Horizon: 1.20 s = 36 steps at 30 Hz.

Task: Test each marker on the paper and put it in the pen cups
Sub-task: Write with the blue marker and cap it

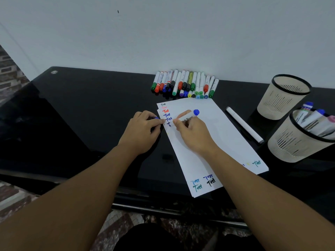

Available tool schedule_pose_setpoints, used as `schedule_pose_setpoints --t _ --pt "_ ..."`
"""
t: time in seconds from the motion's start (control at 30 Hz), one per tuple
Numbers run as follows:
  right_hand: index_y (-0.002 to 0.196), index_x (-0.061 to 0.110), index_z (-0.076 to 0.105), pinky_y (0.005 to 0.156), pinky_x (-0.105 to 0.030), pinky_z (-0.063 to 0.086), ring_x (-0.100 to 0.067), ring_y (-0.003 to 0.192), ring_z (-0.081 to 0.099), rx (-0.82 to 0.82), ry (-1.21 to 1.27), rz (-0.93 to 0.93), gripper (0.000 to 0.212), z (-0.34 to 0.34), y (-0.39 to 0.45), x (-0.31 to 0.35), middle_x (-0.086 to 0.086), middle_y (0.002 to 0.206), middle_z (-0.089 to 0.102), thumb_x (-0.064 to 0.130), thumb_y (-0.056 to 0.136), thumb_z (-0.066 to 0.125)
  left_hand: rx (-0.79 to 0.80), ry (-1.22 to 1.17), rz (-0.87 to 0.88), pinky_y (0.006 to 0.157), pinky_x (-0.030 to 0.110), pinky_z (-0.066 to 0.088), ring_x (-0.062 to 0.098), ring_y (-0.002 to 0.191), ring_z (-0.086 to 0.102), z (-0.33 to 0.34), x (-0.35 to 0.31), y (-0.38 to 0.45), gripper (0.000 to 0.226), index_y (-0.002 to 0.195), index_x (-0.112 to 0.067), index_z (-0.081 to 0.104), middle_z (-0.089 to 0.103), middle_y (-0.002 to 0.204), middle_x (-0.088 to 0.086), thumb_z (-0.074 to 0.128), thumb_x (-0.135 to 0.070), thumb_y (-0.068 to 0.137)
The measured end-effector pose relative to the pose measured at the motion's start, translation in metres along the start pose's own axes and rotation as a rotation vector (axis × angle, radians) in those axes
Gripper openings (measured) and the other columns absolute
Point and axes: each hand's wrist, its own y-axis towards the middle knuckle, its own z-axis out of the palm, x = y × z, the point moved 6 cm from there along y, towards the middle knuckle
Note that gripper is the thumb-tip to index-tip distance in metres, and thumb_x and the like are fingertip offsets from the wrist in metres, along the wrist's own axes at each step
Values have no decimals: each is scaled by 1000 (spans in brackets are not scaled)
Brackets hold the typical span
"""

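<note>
- Across the black tabletop (90, 109): white paper (213, 142) lies at an angle, its near corner overhanging the front edge.
- Two pen cups (282, 98) at the right edge; the nearer holds markers.
- Untested marker row (184, 84) along the back edge.
- Right hand (195, 134) grips blue whiteboard marker (188, 116), tip writing in the paper's far left corner; a short stroke should suffice.
- Left hand (143, 131) pinches blue cap (156, 118), fingertips pinning the paper edge; keep pressing.

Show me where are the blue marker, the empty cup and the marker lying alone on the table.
blue marker (188, 117), head view, on its white barrel.
empty cup (280, 101), head view, on its slotted wall.
lone marker (243, 125), head view, on the middle of its white barrel.
</note>
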Motion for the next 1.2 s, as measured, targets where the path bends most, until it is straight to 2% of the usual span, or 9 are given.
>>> schedule_pose_setpoints --t 0.13,0.23,0.37,0.5,0.7,0.87,0.97,1.1,1.2 --pt "90 -4 68 73 -46 53 -34 79 65 -23 38 32 59 -1 2 -2 -19 87 71 53 101 56 6 4 -1 88 41 49 17 110 47 0 1 0 31 129 -34 68 57 122 -7 54 -30 102" --pt "80 -4 63 65 -43 46 -28 66 55 -22 8 22 58 0 3 0 -17 74 62 49 102 57 10 5 -4 89 40 48 16 112 46 1 1 0 32 129 -34 68 57 122 -8 53 -31 102" --pt "94 -3 69 77 -47 58 -31 80 67 -14 11 9 56 2 3 0 -16 84 70 51 102 55 9 3 -4 89 41 49 17 112 46 0 1 0 32 129 -33 68 57 122 -7 53 -30 102" --pt "74 0 55 60 -37 40 -20 62 47 -45 9 29 55 -3 1 -2 -11 65 51 47 103 56 8 -2 -9 89 42 49 16 111 46 0 0 0 31 129 -33 69 57 122 -8 53 -31 102" --pt "96 0 67 77 -43 55 -27 80 65 -18 8 -8 49 -1 2 1 -13 86 69 46 104 54 3 -7 -7 89 42 49 16 112 46 0 0 0 31 128 -34 69 57 122 -8 54 -30 102" --pt "73 6 52 60 -36 36 -19 62 44 -30 -10 24 50 -1 2 -4 -7 66 47 45 104 55 3 -5 -10 89 42 49 16 111 47 0 0 0 31 129 -33 69 57 122 -8 54 -31 102" --pt "85 1 62 65 -38 44 -20 67 54 -42 19 26 49 -1 4 -5 -7 72 58 46 104 55 5 3 -7 89 41 49 16 111 46 -2 -1 0 31 129 -33 69 57 123 -8 53 -31 102" --pt "110 16 62 77 -34 54 -17 85 66 -24 8 -85 24 0 4 2 -5 91 69 38 106 54 7 4 -3 89 43 49 17 111 47 -2 -1 0 31 129 -32 69 58 122 -7 54 -30 102" --pt "91 2 63 69 -44 50 -23 70 59 -50 -12 -35 43 -1 3 -3 -16 80 64 42 105 54 13 2 -1 90 43 49 17 111 47 -2 -2 -1 32 130 -32 69 58 123 -6 54 -30 102"
